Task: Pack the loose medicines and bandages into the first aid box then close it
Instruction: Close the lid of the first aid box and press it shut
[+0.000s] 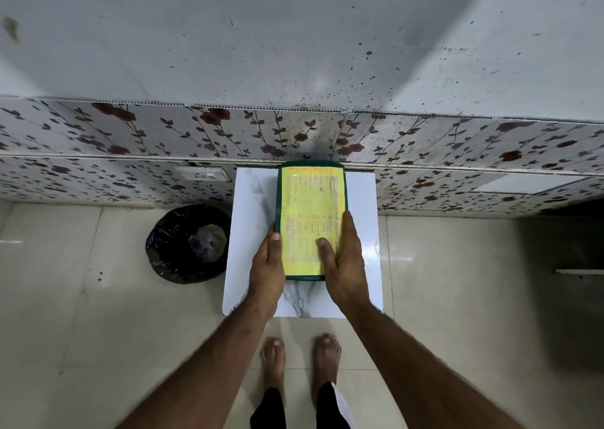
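Head view: first aid box [310, 199] lid down, no loose medicines visible (packing apparently finished); left hand [266, 262] and right hand [343, 258] clasp its sides.

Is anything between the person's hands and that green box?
Nothing visible. The left hand holds the box by its left edge; the right hand lies on its yellow lid, thumb on top.

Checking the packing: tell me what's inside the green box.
Cannot be seen: the green box is closed, its yellow handwritten sheet on top. Left hand and right hand grip its near sides.
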